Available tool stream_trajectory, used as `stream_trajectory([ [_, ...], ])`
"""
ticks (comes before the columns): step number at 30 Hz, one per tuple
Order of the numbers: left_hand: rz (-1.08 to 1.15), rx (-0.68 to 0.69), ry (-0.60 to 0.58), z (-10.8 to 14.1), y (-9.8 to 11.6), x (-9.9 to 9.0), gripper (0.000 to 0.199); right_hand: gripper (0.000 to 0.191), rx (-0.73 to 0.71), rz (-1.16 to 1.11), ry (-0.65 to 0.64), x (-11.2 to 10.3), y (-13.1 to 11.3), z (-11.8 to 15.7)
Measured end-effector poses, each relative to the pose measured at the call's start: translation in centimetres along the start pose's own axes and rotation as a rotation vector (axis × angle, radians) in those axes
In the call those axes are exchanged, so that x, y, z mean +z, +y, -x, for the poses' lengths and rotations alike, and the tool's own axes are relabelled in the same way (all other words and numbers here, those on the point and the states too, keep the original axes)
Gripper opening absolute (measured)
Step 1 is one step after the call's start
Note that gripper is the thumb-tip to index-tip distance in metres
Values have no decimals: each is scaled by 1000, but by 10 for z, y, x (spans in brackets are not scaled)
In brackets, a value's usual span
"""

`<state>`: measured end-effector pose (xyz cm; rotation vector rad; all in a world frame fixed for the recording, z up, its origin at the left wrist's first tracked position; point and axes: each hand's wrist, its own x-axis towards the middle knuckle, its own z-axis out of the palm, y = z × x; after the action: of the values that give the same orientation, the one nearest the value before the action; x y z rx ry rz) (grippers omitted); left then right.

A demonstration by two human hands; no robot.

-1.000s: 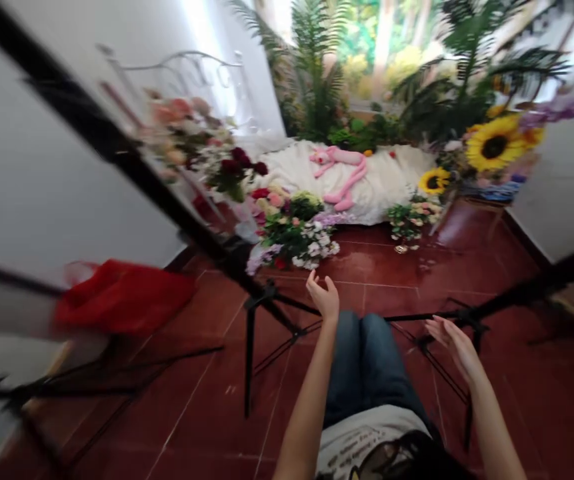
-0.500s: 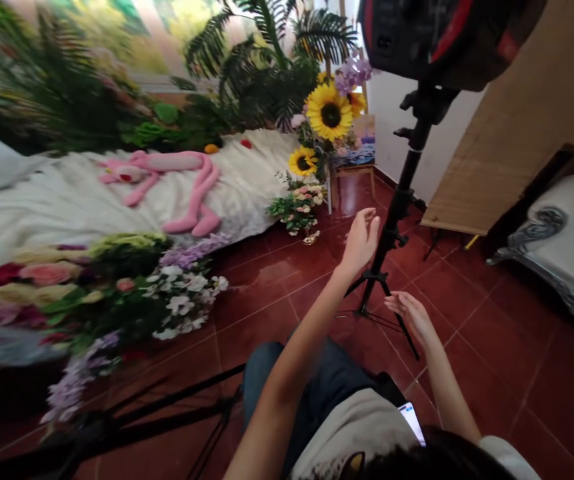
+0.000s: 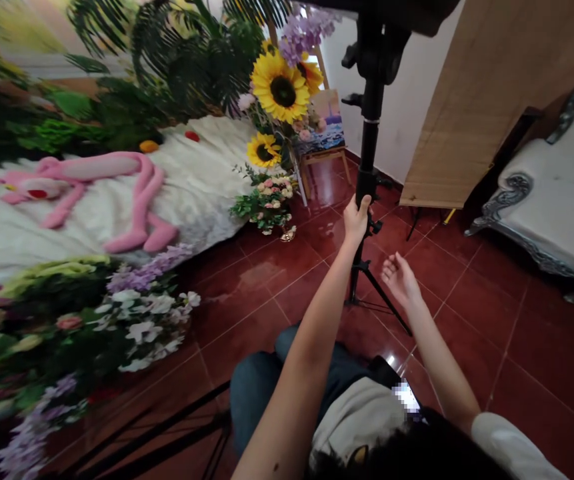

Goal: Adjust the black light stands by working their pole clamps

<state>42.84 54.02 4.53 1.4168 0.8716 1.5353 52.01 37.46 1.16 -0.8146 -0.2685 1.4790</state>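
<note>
My left hand is wrapped round the black pole of a light stand, just under a thick collar, with the thumb on top. The stand is upright, and its legs spread over the floor tiles. A dark lamp head sits on top, mostly cut off by the upper edge. To the right of the pole, my right hand is raised in the air, apart from the stand. Its fingers are loosely bent and apart, and nothing shows in them.
A couch with a white cover carries a pink plush toy. Artificial flowers and sunflowers stand around it. Other black stand legs lie low at left. A white armchair and brown backdrop are at right. A lit phone is by my body.
My left hand has closed on the pole; before, it was beside it with bent fingers. My right hand has risen slightly. The view has swung to the right and down.
</note>
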Motion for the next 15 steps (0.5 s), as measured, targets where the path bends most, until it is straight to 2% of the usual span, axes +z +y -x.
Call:
stream_trajectory([
  [3,-15,-12,44,0,2,3,71,30,200,-238,-22,25,-12,-19],
  [6,-27,-31,92,1,1,6,74,33,357,-289,-147,49,-21,-27],
  [11,-25,-12,104,1,1,7,73,28,358,-312,-283,71,-37,-34],
  [15,-26,-13,94,2,6,6,71,28,444,-534,-304,71,-47,-43],
])
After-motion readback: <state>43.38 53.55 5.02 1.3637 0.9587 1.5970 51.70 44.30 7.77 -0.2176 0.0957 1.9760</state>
